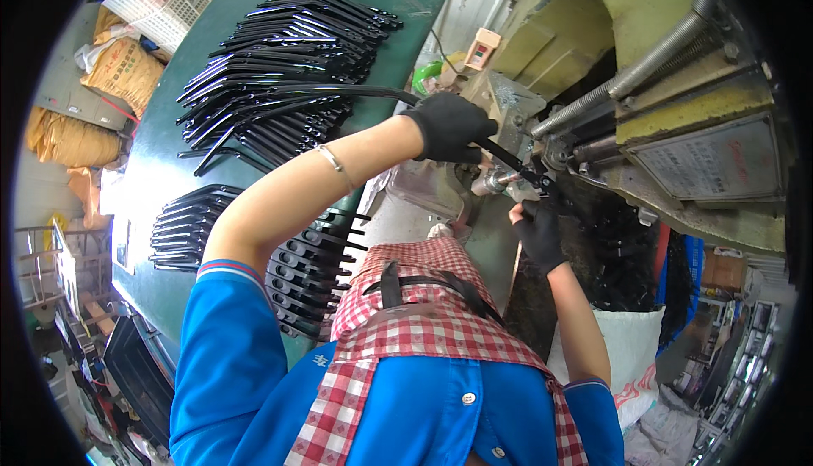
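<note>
My left hand (456,127), in a black glove, is closed around a long bent black metal bar (364,91). The bar's far part reaches back over the green table, and its other end runs down to the metal tooling (500,180) of a green press machine. My right hand (540,233), in a black glove with bare thumb tip, is just below that tooling, near the bar's end. Its fingers are curled, and what they grip is hidden against the dark parts behind. A small dark fitting (538,180) shows where bar and tooling meet.
On the green table (406,0) lie piles of bent black bars (279,51) and a row of black brackets (305,275). The large press (559,34) stands at right, above a heap of black parts (618,254) and a white sack (631,347). A switch box (483,48) stands behind.
</note>
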Action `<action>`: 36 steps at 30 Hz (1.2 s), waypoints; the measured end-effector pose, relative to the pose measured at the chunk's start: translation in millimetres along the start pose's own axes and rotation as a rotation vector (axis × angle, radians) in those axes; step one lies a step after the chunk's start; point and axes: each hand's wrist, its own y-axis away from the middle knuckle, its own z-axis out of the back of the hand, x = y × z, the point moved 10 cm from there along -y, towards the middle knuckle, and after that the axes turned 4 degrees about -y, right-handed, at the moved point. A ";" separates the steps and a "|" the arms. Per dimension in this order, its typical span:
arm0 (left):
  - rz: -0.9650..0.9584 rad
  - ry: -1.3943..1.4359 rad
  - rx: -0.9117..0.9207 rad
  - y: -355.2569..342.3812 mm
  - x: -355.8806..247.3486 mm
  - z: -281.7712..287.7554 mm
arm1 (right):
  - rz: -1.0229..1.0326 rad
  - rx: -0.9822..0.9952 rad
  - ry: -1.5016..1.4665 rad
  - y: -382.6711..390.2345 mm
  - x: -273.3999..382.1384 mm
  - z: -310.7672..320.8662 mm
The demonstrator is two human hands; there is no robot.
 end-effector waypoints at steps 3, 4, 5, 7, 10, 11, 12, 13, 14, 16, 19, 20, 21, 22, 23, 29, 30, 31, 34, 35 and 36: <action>-0.081 -0.007 -0.101 -7.7 -22.2 4.2 | -0.107 -0.131 0.151 -25.0 -113.4 1.8; -0.078 -0.006 -0.057 -9.0 -29.9 7.8 | -0.114 -0.085 0.350 -44.0 -111.0 5.4; -0.076 0.045 -0.111 -9.3 -32.7 15.6 | -0.185 -0.022 0.484 -59.9 -120.4 7.2; -0.061 0.118 -0.167 7.8 -41.8 41.8 | -0.283 -0.011 0.585 -75.9 -142.4 12.8; 0.068 0.090 -0.085 70.8 -22.0 34.1 | -0.250 0.096 0.763 -90.2 -115.9 -6.0; 0.086 0.090 -0.041 99.8 -8.2 24.8 | -0.227 0.127 0.797 -91.2 -96.8 -9.5; 0.097 0.090 0.001 131.4 6.1 14.3 | -0.216 0.080 0.753 -86.4 -87.0 -5.1; 0.145 0.035 0.095 160.4 18.6 6.8 | -0.387 0.059 0.712 -83.3 -111.1 1.4; 0.269 0.059 0.180 199.9 44.4 -19.0 | -0.438 0.040 0.662 -85.6 -114.7 1.7; 0.431 -0.005 0.199 269.3 71.4 -39.4 | -0.451 -0.001 0.556 -83.5 -108.7 2.2; 0.628 -0.018 0.064 346.2 92.6 -64.3 | -0.379 0.002 0.580 -83.4 -137.1 -0.2; 0.591 -0.039 -0.060 365.4 83.8 -61.6 | -0.371 0.010 0.605 -84.0 -132.7 -2.5; 0.667 -0.014 -0.162 378.5 85.4 -58.1 | -0.295 0.017 0.708 -83.6 -136.1 -3.5; 0.751 0.033 -0.227 391.2 91.1 -57.7 | -0.277 -0.013 0.639 -83.2 -144.6 -1.3; 0.829 0.051 -0.256 399.1 93.9 -61.2 | -0.252 -0.033 0.576 -82.3 -131.7 0.9; 1.044 -0.163 -0.298 384.5 122.2 -53.9 | -0.141 -0.157 0.286 -82.0 -164.4 11.1; 1.007 -0.189 -0.344 372.5 132.3 -47.9 | -0.105 -0.215 0.242 -80.0 -179.7 15.4; 1.000 -0.140 -0.420 364.3 148.8 -44.7 | -0.067 -0.273 0.200 -77.2 -194.9 20.0; 1.031 -0.052 -0.341 337.6 187.2 -37.6 | -0.096 -0.355 0.113 -73.9 -195.7 37.7; 1.016 -0.125 -0.344 330.0 192.8 -31.4 | -0.101 -0.351 0.076 -72.8 -184.6 38.9; 0.997 -0.201 -0.349 319.8 197.4 -23.6 | -0.120 -0.341 0.024 -70.9 -171.5 38.6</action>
